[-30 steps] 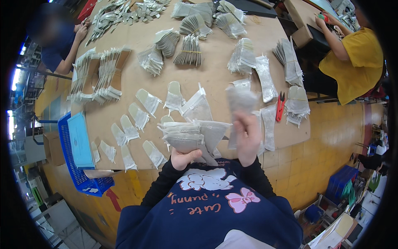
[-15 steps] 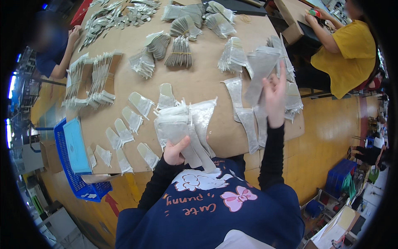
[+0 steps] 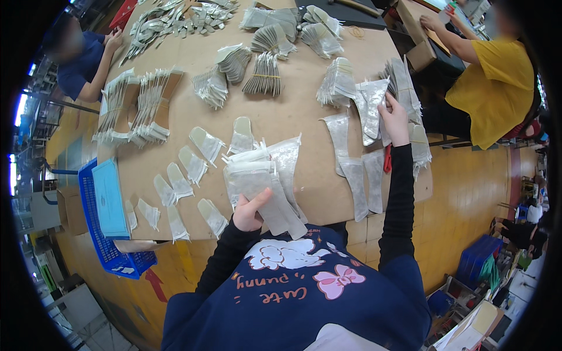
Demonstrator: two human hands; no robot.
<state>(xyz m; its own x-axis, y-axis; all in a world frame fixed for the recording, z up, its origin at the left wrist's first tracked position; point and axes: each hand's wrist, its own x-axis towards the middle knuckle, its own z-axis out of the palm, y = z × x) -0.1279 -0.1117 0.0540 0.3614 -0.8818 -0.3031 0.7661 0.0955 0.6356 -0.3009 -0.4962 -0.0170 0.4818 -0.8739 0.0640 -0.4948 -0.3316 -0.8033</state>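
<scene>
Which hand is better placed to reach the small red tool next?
Probably the right hand: touching one flat silvery piece, it's nearer the red tool; the left hand holds stacked flat whitish pieces.

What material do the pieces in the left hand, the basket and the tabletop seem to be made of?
Pieces in the left hand: perhaps coated fabric or film; pale grey, thin, wrinkled and slightly shiny in places.
Basket: probably plastic; evenly blue, with perforated walls.
Tabletop: brown and matte, like paper or board; which one, I cannot tell.
</scene>
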